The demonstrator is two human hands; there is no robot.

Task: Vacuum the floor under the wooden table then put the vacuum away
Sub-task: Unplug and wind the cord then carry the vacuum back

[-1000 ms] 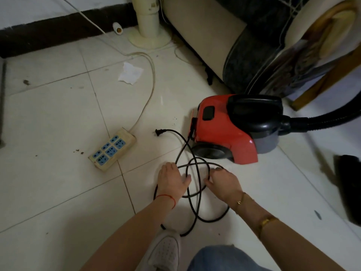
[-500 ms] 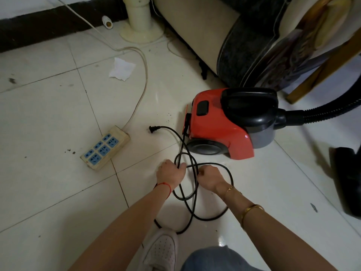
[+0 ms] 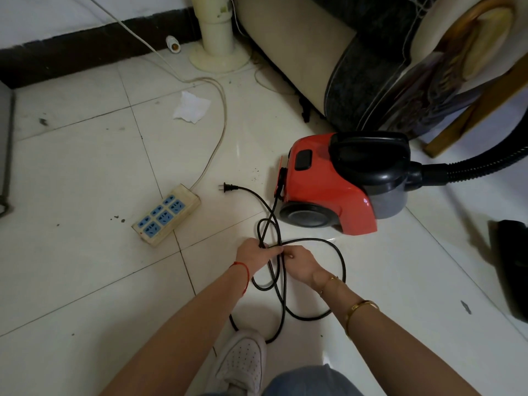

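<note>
The vacuum (image 3: 331,192) sits on the floor (image 3: 85,267) beside the sofa (image 3: 328,67), its hose (image 3: 471,164) running off to the right; its plug (image 3: 227,187) lies loose on the tiles, just beside the power strip (image 3: 167,214) but out of it, so the vacuuming looks done and the putting-away is under way. The hands are close together over the black cord (image 3: 340,258); the left hand (image 3: 254,254) grips a gathered bunch of loops, the right hand (image 3: 300,265) pinches the same bunch next to it. Most of the cord lies in loose loops on the floor, one loop reaching a white shoe (image 3: 241,361); what seems left is finishing the coil, then carrying the vacuum off to storage.
</note>
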